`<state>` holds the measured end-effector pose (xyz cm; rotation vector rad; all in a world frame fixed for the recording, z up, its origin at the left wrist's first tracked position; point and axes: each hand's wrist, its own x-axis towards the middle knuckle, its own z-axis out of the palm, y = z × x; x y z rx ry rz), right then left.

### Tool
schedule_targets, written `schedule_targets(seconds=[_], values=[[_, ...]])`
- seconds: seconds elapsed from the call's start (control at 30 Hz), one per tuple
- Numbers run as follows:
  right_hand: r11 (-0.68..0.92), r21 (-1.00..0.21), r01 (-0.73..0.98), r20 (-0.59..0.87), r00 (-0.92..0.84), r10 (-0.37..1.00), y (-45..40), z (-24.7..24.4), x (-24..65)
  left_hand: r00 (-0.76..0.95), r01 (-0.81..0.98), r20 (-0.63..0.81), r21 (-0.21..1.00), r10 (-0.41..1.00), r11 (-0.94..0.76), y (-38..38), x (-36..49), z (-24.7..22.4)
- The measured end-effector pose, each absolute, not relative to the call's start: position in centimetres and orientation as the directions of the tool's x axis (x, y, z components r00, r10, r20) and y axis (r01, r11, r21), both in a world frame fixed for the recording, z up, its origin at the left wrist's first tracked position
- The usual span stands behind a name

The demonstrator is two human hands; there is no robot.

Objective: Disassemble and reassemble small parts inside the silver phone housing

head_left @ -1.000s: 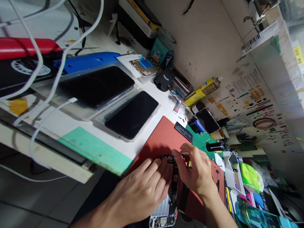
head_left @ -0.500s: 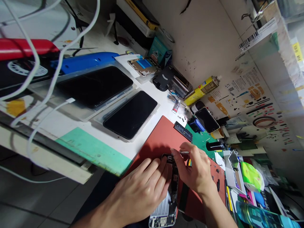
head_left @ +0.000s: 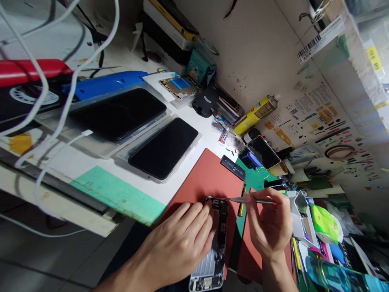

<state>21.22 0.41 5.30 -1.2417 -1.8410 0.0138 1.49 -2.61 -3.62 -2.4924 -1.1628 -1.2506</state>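
Note:
An opened phone [head_left: 224, 235] with its inner parts bare lies tilted over the red mat [head_left: 200, 178]. My left hand [head_left: 182, 243] holds it from the left, the fingers bent over its upper part and covering some of it. My right hand [head_left: 270, 223] pinches slim silver tweezers [head_left: 255, 200], which point left. Their tip is at the phone's upper right corner; whether it touches is too small to tell. A small golden screwdriver [head_left: 241, 207] lies between the phone and my right hand. Above them a black phone battery [head_left: 233, 167] rests on the mat's far edge.
Two dark-screened phones, a larger one [head_left: 121, 113] and a smaller one [head_left: 164, 148], lie on clear trays at left. White cables [head_left: 73, 81] hang there. A yellow can [head_left: 257, 114], a propped phone [head_left: 263, 152] and a blue bottle [head_left: 337, 273] stand or lie to the right.
My right hand has moved right and down, away from the phone's top, and the tweezers now show at length. The golden screwdriver is more exposed. My left hand stays on the phone.

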Motion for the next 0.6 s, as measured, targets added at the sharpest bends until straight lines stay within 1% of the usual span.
schedule_targets(seconds=[0.07, 0.13, 0.2, 0.27, 0.33, 0.4, 0.5, 0.6], values=[[0.436, -0.601, 0.67, 0.648, 0.089, 0.757, -0.5, 4.9, 21.9, 0.367, 0.691, 0.728, 0.205, 0.58, -0.693, -2.5, 1.4, -3.6], [0.363, -0.723, 0.587, 0.593, 0.259, 0.762, -1.5, 4.4, 22.5, 0.386, 0.686, 0.721, 0.193, 0.576, -0.702, -2.4, 1.3, -3.5], [0.31, -0.809, 0.5, 0.531, 0.394, 0.75, -2.6, 3.7, 22.9, 0.402, 0.677, 0.715, 0.188, 0.571, -0.712, -2.3, 1.2, -3.5], [0.28, -0.862, 0.422, 0.475, 0.481, 0.737, -3.7, 2.8, 23.2, 0.416, 0.665, 0.715, 0.183, 0.563, -0.724, -2.2, 1.1, -3.4], [0.254, -0.9, 0.354, 0.418, 0.534, 0.735, -4.7, 1.9, 23.4, 0.427, 0.646, 0.718, 0.183, 0.55, -0.741, -2.0, 0.9, -3.2], [0.231, -0.93, 0.287, 0.357, 0.549, 0.756, -5.4, 1.0, 23.5, 0.419, 0.614, 0.722, 0.222, 0.551, -0.757, -1.9, 0.6, -2.7], [0.224, -0.956, 0.188, 0.29, 0.506, 0.812, -6.0, 0.1, 23.7, 0.36, 0.543, 0.697, 0.384, 0.62, -0.747, -2.0, 0.3, -1.4], [0.237, -0.965, 0.113, 0.262, 0.462, 0.847, -6.6, -0.2, 23.7, 0.337, 0.464, 0.633, 0.532, 0.697, -0.708, -2.4, 0.6, 0.1]])
